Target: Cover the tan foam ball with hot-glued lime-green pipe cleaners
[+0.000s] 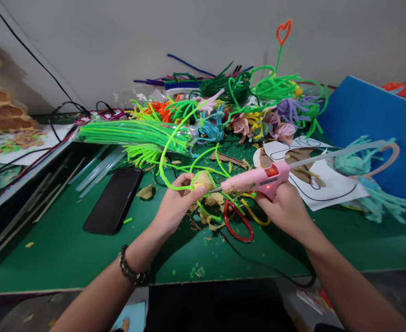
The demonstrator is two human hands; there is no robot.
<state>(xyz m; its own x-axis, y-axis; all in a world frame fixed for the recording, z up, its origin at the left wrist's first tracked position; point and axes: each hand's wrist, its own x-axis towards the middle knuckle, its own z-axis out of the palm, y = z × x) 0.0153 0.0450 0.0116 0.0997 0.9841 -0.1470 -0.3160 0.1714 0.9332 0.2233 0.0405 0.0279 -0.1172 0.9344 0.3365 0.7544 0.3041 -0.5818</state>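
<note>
Between the thumb and fingers of my left hand [175,200] is a small tan rounded piece [202,180] with bright green pipe cleaner [164,170] around its edge. One length of that pipe cleaner arches up toward the back. My right hand [284,207] is wrapped round the handle of a pink hot glue gun [251,179], whose red light glows. A long glue stick [341,151] sticks out of its rear. The nozzle points left and meets or nearly meets the tan piece; contact is unclear. Below the gun lie scissors with red handles [239,226] among tan scraps [215,199].
A black phone [113,200] and clear glue sticks [97,170] lie left on the green table [175,258]. Bundled pipe cleaners [137,133] fill the back. Paper cutouts [317,180], teal bundles [379,193] and a blue board [372,120] stand right. A black cord [268,267] runs near the front.
</note>
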